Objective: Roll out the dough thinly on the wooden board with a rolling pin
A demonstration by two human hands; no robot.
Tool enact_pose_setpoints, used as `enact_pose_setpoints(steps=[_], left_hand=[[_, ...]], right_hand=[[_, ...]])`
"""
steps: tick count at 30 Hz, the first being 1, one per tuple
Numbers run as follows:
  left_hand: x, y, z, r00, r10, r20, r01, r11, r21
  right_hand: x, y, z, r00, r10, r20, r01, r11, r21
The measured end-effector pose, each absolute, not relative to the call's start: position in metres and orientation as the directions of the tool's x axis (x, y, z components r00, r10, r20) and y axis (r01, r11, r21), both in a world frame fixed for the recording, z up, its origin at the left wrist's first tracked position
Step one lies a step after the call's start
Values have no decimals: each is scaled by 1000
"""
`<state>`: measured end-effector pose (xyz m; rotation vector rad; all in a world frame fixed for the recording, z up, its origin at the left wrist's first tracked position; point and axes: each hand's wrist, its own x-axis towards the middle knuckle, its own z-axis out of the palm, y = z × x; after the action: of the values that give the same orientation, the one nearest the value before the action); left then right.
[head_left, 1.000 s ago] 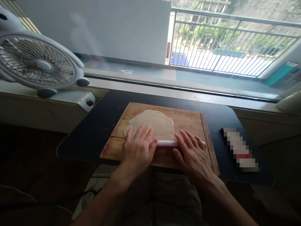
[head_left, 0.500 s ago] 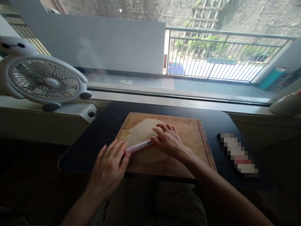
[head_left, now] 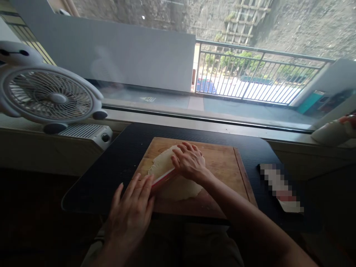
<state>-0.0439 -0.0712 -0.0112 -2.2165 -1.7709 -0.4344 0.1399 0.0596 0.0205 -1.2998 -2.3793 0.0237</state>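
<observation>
A thin white and red tube [head_left: 163, 177] lies slantwise across a flat sheet of pale dough [head_left: 164, 161]. The dough is spread on a wooden board [head_left: 221, 163]. My left hand [head_left: 132, 202] rests at the tube's near left end, its fingers stretched out flat and slightly apart, hiding that end. Over the far right end lies my right hand [head_left: 189, 160], palm down, with fingers spread forward and a little bent above the dough. Neither hand's fingers wrap visibly round the tube.
The board sits on a dark table [head_left: 116, 163] below a window. A blurred-out flat item [head_left: 280, 187] lies on the table's right. A white fan [head_left: 57, 98] stands at the left, and a pale container [head_left: 330, 131] is on the sill at right.
The tube has turned to show more red along its side. My right hand has shifted slightly left, and the left hand reaches further over its end. The view has tilted a little.
</observation>
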Motion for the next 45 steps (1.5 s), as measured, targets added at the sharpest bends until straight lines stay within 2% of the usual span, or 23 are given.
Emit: enact_pose_setpoints(steps=[4, 9, 14, 20, 27, 34, 41, 45], left_hand=[[-46, -65, -8, 215, 905, 367, 975, -218, -33], [-45, -76, -19, 257, 874, 413, 962, -274, -18], [-48, -69, -13, 236, 881, 409, 967, -256, -7], [-57, -67, -9, 238, 888, 394, 967, -254, -12], [-60, -71, -15, 254, 886, 389, 964, -266, -22], [-63, -66, -9, 231, 870, 436, 969, -248, -18], [-68, -78, -20, 254, 875, 411, 964, -263, -35], [-69, -71, -14, 242, 862, 446, 965, -261, -20]], right_hand=[[115, 88, 24, -477, 799, 367, 778, 578, -247], [146, 52, 18, -534, 755, 381, 747, 632, -205], [129, 66, 20, -482, 801, 355, 788, 574, -225], [97, 97, 27, -488, 836, 250, 800, 543, -255], [127, 64, 20, -449, 824, 347, 824, 531, -196], [66, 116, 28, -535, 796, 282, 763, 599, -242], [120, 67, 23, -587, 743, 323, 731, 657, -184], [94, 94, 23, -599, 732, 324, 704, 674, -222]])
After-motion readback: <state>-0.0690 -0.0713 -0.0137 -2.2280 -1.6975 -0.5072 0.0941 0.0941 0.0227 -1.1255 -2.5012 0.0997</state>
